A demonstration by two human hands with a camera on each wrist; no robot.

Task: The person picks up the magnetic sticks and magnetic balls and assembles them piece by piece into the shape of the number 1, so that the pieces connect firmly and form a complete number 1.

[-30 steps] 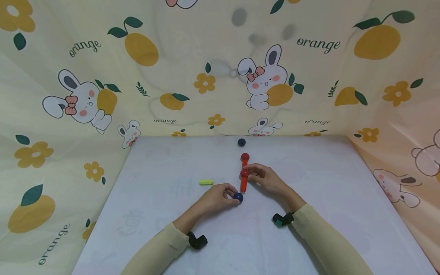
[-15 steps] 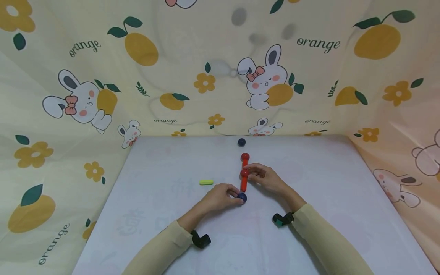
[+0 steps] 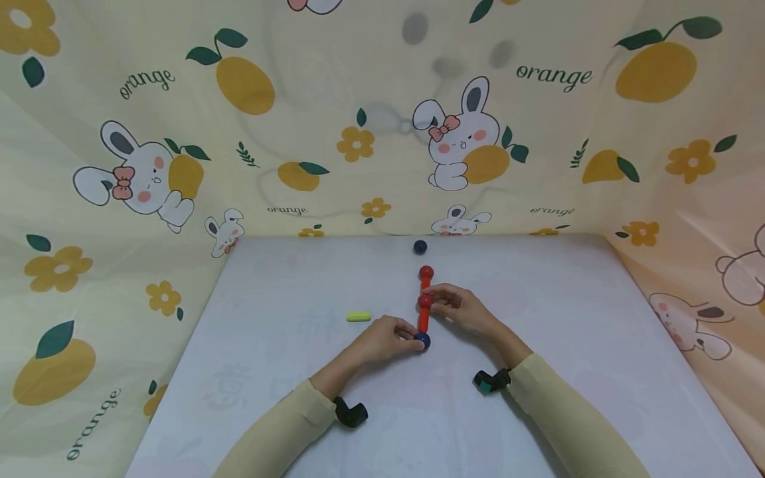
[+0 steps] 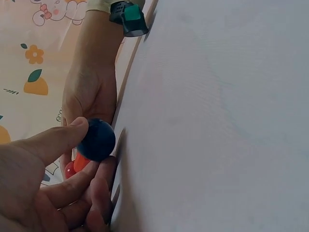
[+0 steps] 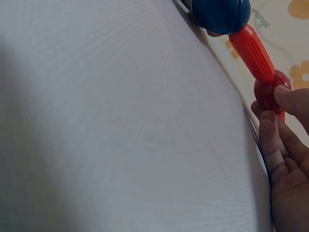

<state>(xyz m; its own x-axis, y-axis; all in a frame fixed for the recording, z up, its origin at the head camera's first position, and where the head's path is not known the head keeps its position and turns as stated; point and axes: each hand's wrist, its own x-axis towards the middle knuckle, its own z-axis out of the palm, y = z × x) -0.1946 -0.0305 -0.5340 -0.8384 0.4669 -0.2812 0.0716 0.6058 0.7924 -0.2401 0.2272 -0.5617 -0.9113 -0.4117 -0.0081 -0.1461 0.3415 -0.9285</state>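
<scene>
My left hand [image 3: 385, 342] pinches a dark blue ball [image 4: 99, 140] between thumb and fingers. The ball touches the near end of a red rod [image 5: 252, 52]. At that rod's far end is a red ball [image 5: 270, 92], which my right hand [image 3: 469, 312] grips between thumb and fingers. Beyond it a second red rod [image 3: 425, 284] runs to another red ball [image 3: 426, 272], so the pieces form one straight line lying away from me on the table. Fingers partly cover the middle red ball in the head view.
A second dark blue ball [image 3: 420, 247] sits near the back edge of the white table [image 3: 287, 279], beyond the line. A short yellow-green rod [image 3: 358, 317] lies left of the line. Patterned cloth [image 3: 370, 133] hangs behind and at the sides.
My left hand has moved slightly right and then away from me, bringing the blue ball against the near end of the red rod. My right hand has stayed in place on the red ball.
</scene>
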